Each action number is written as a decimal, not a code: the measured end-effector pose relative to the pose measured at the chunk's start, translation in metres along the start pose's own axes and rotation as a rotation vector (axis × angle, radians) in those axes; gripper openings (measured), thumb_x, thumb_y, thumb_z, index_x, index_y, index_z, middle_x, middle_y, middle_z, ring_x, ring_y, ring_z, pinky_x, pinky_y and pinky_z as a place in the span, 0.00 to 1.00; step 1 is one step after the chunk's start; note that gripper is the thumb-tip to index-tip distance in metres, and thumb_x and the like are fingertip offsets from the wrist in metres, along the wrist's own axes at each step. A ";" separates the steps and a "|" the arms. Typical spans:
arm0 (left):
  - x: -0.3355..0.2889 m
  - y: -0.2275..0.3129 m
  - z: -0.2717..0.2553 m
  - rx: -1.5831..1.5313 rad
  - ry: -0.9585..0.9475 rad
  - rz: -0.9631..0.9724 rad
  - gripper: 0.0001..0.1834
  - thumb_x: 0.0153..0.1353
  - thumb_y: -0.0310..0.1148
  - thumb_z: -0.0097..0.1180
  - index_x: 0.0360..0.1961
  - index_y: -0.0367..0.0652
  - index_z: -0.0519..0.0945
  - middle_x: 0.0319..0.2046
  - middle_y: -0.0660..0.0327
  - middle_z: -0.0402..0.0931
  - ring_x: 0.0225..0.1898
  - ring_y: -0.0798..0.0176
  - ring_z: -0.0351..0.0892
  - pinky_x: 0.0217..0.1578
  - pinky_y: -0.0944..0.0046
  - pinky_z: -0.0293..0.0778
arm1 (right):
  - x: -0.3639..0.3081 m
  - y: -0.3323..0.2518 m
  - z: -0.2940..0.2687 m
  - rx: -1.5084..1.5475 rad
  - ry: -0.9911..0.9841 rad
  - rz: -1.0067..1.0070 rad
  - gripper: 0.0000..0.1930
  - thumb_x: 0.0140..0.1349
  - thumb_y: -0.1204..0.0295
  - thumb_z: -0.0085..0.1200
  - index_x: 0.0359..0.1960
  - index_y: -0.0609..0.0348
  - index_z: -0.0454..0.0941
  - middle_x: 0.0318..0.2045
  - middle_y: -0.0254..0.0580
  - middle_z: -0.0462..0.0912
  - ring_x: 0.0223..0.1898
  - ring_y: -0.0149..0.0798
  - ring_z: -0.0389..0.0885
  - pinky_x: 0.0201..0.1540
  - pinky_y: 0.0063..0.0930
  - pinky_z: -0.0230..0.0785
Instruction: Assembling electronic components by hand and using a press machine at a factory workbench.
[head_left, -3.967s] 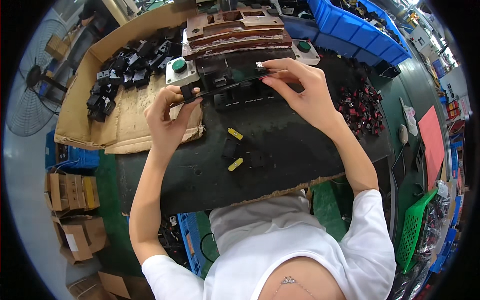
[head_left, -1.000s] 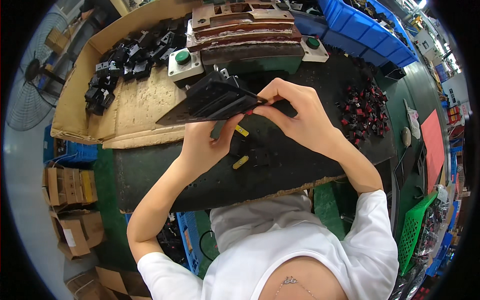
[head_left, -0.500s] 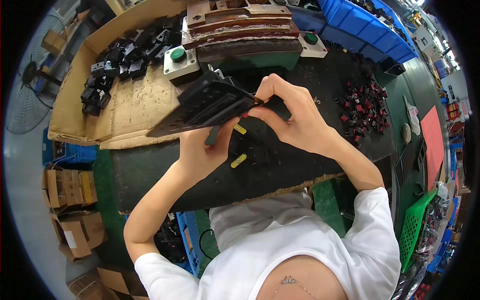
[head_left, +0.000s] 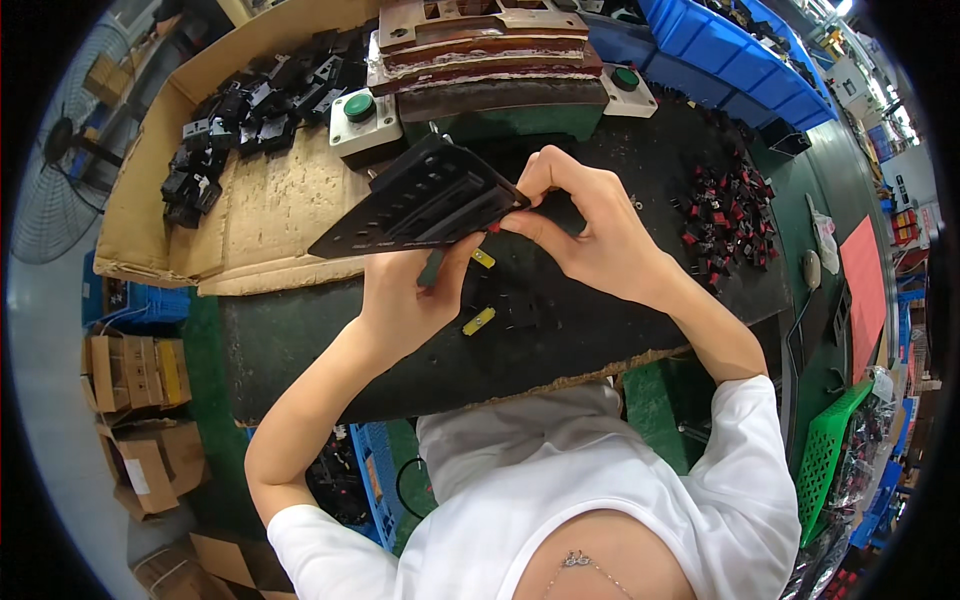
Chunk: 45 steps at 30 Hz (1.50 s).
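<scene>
A black plastic panel [head_left: 430, 200] with holes and slots along it is held tilted above the dark work mat. My left hand [head_left: 410, 295] grips its lower edge from beneath, the fingers partly hidden behind it. At the panel's right corner, my right hand [head_left: 590, 230] is closed in a pinch, thumb and forefinger meeting there. A small red bit [head_left: 494, 228] shows beside the right thumb; the rest of it is hidden. Below the hands, two yellow pieces, one of them a small yellow block [head_left: 479, 321], lie on the mat.
A cardboard tray [head_left: 270, 240] with several black parts [head_left: 260, 110] stands left. Ahead is a metal fixture [head_left: 490, 60] flanked by green push buttons [head_left: 359, 107]. Small red-and-black parts [head_left: 725, 220] are heaped on the right, below a blue bin [head_left: 740, 60].
The black panel has tipped so that more of its flat, slotted face shows. Both hands keep their hold and have shifted only slightly.
</scene>
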<state>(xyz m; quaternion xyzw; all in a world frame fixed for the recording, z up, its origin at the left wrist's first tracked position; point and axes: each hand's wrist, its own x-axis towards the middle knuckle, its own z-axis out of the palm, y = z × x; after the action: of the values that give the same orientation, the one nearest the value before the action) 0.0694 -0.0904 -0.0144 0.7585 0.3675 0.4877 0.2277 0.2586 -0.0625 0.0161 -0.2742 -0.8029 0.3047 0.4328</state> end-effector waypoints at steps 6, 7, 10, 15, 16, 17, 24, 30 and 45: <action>0.002 0.001 0.001 -0.023 -0.001 -0.021 0.12 0.47 0.17 0.56 0.36 0.36 0.79 0.30 0.54 0.78 0.31 0.54 0.77 0.32 0.65 0.70 | 0.001 -0.002 -0.003 -0.020 -0.001 -0.013 0.12 0.47 0.83 0.59 0.26 0.64 0.65 0.22 0.40 0.71 0.24 0.37 0.68 0.30 0.23 0.63; 0.003 0.001 0.002 -0.029 0.004 -0.018 0.12 0.48 0.17 0.56 0.36 0.36 0.78 0.29 0.54 0.78 0.30 0.56 0.78 0.31 0.66 0.71 | 0.001 -0.002 -0.003 -0.025 -0.013 -0.008 0.12 0.47 0.83 0.58 0.26 0.64 0.65 0.22 0.40 0.71 0.24 0.37 0.68 0.30 0.23 0.63; 0.003 0.001 0.004 -0.113 0.005 -0.064 0.10 0.48 0.17 0.57 0.35 0.35 0.78 0.28 0.55 0.78 0.28 0.61 0.79 0.28 0.68 0.72 | 0.001 0.000 -0.002 0.009 0.001 -0.005 0.11 0.47 0.83 0.58 0.26 0.64 0.65 0.21 0.39 0.70 0.23 0.36 0.68 0.30 0.23 0.64; 0.002 -0.001 0.008 -0.202 0.033 -0.093 0.08 0.49 0.17 0.58 0.32 0.35 0.79 0.26 0.58 0.79 0.25 0.68 0.79 0.24 0.73 0.72 | 0.000 -0.002 -0.002 0.043 -0.028 0.044 0.10 0.48 0.83 0.57 0.26 0.64 0.66 0.21 0.39 0.71 0.23 0.34 0.68 0.29 0.23 0.64; 0.002 -0.001 0.008 -0.188 0.037 -0.108 0.08 0.48 0.17 0.58 0.32 0.35 0.79 0.26 0.59 0.79 0.25 0.68 0.79 0.24 0.73 0.72 | 0.000 -0.001 -0.002 0.040 -0.032 0.044 0.10 0.48 0.83 0.57 0.26 0.65 0.66 0.21 0.39 0.71 0.22 0.33 0.68 0.29 0.23 0.64; 0.001 -0.002 0.008 -0.174 0.042 -0.122 0.08 0.48 0.18 0.59 0.31 0.35 0.79 0.26 0.59 0.79 0.25 0.68 0.79 0.24 0.73 0.72 | 0.000 -0.001 -0.002 0.041 -0.030 0.045 0.10 0.48 0.83 0.57 0.26 0.65 0.66 0.21 0.39 0.71 0.22 0.33 0.68 0.29 0.23 0.64; 0.005 -0.001 0.008 -0.217 0.032 -0.183 0.06 0.49 0.18 0.59 0.30 0.34 0.78 0.26 0.59 0.79 0.24 0.70 0.78 0.24 0.73 0.72 | -0.001 0.001 -0.003 0.038 -0.036 0.087 0.09 0.49 0.83 0.57 0.26 0.64 0.66 0.22 0.38 0.71 0.23 0.32 0.68 0.30 0.22 0.64; 0.008 -0.007 0.000 -0.462 -0.005 -0.322 0.07 0.52 0.19 0.57 0.34 0.33 0.75 0.29 0.58 0.79 0.25 0.67 0.79 0.27 0.71 0.75 | 0.008 0.001 -0.012 0.055 0.016 0.091 0.07 0.49 0.82 0.57 0.30 0.66 0.73 0.23 0.34 0.73 0.25 0.25 0.68 0.30 0.19 0.63; 0.032 -0.025 -0.047 0.025 0.191 0.052 0.11 0.45 0.10 0.55 0.30 0.34 0.75 0.29 0.61 0.74 0.30 0.72 0.73 0.29 0.74 0.72 | 0.013 0.007 -0.036 -0.486 0.238 -0.307 0.07 0.45 0.83 0.59 0.28 0.63 0.77 0.22 0.39 0.71 0.26 0.37 0.70 0.29 0.25 0.62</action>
<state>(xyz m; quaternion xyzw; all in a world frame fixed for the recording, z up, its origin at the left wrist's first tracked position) 0.0263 -0.0501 0.0058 0.7204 0.3739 0.5590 0.1695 0.2847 -0.0402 0.0338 -0.2789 -0.8280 0.0007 0.4864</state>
